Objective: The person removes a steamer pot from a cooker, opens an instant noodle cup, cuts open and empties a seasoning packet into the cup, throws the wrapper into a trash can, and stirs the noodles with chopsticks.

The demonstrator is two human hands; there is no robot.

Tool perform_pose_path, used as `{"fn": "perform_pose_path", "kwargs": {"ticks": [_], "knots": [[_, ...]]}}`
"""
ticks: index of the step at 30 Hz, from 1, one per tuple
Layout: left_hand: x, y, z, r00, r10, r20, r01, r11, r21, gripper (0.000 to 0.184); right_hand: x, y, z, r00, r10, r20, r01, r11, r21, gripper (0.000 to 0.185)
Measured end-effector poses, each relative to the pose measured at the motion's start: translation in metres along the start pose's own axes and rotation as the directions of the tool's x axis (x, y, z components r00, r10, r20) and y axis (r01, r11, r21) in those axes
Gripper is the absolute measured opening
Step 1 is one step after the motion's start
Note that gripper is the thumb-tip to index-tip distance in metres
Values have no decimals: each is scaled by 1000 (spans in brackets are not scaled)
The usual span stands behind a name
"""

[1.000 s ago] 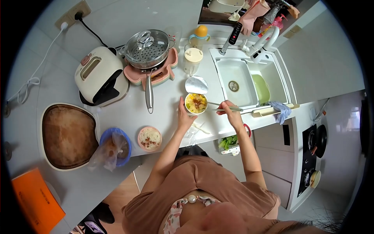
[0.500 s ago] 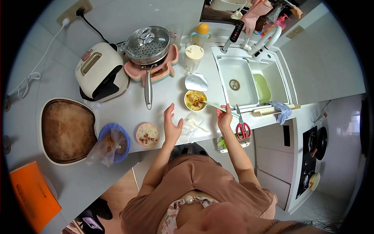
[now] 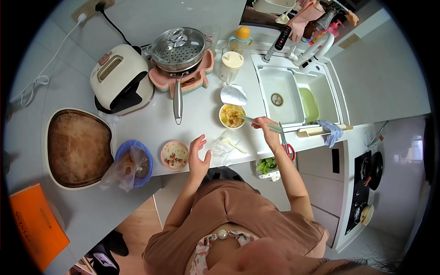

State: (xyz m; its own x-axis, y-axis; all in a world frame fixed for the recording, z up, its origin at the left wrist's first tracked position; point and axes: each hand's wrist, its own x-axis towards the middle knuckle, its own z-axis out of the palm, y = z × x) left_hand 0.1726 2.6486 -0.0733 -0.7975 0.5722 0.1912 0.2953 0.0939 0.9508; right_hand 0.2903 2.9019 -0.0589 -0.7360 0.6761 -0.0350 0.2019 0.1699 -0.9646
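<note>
My right hand (image 3: 266, 127) is closed on pale green chopsticks (image 3: 248, 119), whose tips are in a white cup of noodles (image 3: 231, 116). The cup's foil lid (image 3: 233, 95) is folded back behind it. Red-handled scissors (image 3: 288, 149) lie beside my right hand, partly hidden by the wrist. My left hand (image 3: 198, 156) is raised over the counter's front edge with its fingers apart, holding nothing. To its left sits a pink bowl (image 3: 174, 155) with noodles and brown bits. Clear plastic wrapping (image 3: 223, 145) lies between my left hand and the cup.
A steamer pan (image 3: 178, 49) stands on stacked pink trays at the back, beside a cream appliance (image 3: 120, 79). A blue bowl (image 3: 147, 161) with a plastic bag sits at left. The sink (image 3: 279, 87) is at right; a lidded jug (image 3: 230, 67) stands behind the cup.
My left hand has let go of the cup and moved left and down, fingers spread. The chopsticks have swung at the cup, and the noodles look stirred. The scissors have come into clearer view.
</note>
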Motion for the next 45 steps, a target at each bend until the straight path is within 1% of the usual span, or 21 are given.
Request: {"fn": "perform_pose_path", "kwargs": {"ticks": [1, 4, 5, 8, 9, 12, 13, 16, 20, 22, 23, 27, 29, 32, 33, 36, 40, 42, 43, 44, 45], "knots": [[-2, -1, -1, 1000, -7, 4, 7, 1000, -2, 54, 1, 1, -1, 997, 7, 78, 0, 996, -85, 26], [-8, -3, -4, 1000, -7, 10, 7, 1000, -6, 51, 4, -5, -8, 850, -365, 380, 494, 804, -332, 18], [-10, -2, -4, 1000, -3, 12, 4, 1000, -7, 50, 3, -14, -10, 826, -384, 412, 525, 790, -316, 15], [-14, 0, -7, 999, -26, 25, 26, 1000, -16, 48, 7, -30, -24, 844, -358, 399, 507, 775, -377, 16], [-16, -1, -8, 999, -18, 35, 19, 1000, -12, 47, 7, -26, -31, 917, -263, 301, 377, 822, -428, 20], [-21, -7, -8, 997, -27, 68, 29, 999, -31, 47, 5, -47, -27, 986, -87, 144, 122, 959, -257, 24], [-22, -7, -6, 995, -50, 83, 55, 997, -55, 48, 6, -42, -18, 980, -70, 184, 102, 981, -167, 26], [-16, -18, 6, 994, -47, 100, 53, 997, -60, 51, 9, -37, -5, 959, -159, 233, 243, 885, -396, 24], [34, -20, 27, 996, 26, 87, -22, 999, -47, 55, 9, -32, 1, 941, -209, 265, 306, 860, -408, 22], [61, -43, 39, 992, -13, 123, 22, 997, -73, 52, 8, -36, 0, 951, -183, 249, 279, 852, -443, 20], [74, -56, 46, 990, -30, 140, 43, 995, -89, 51, 8, -34, -1, 921, -247, 301, 361, 832, -421, 19], [123, -82, 69, 953, -245, 176, 251, 968, -15, 42, 6, -15, -3, 804, -416, 425, 571, 740, -355, 15], [145, -91, 80, 937, -307, 169, 322, 944, -68, 43, 6, -15, -6, 771, -434, 466, 621, 675, -398, 12], [167, -100, 89, 831, -422, 363, 521, 820, -239, 39, -1, -19, 5, 684, -483, 547, 717, 584, -382, 12], [171, -102, 94, 845, -368, 389, 503, 793, -343, 33, 0, -21, 5, 676, -495, 546, 722, 593, -356, 12], [179, -95, 92, 800, -387, 458, 550, 778, -304, 28, 2, -14, -2, 761, -487, 430, 647, 619, -445, 12], [182, -86, 93, 770, -454, 448, 606, 739, -294, 23, -6, -29, 2, 735, -468, 491, 670, 614, -417, 17], [177, -76, 87, 757, -494, 428, 634, 714, -297, 21, -3, -20, -8, 838, -456, 301, 545, 740, -395, 23], [175, -73, 85, 756, -515, 404, 644, 696, -318, 20, -5, -25, -9, 944, -293, 149, 324, 908, -267, 26], [173, -69, 84, 754, -537, 380, 653, 677, -340, 20, -7, -30, -11, 996, -83, 28, 85, 992, -94, 28], [171, -66, 82, 750, -558, 356, 661, 658, -361, 19, -6, -29, -14, 1000, -12, -11, 12, 1000, -17, 29]]}}
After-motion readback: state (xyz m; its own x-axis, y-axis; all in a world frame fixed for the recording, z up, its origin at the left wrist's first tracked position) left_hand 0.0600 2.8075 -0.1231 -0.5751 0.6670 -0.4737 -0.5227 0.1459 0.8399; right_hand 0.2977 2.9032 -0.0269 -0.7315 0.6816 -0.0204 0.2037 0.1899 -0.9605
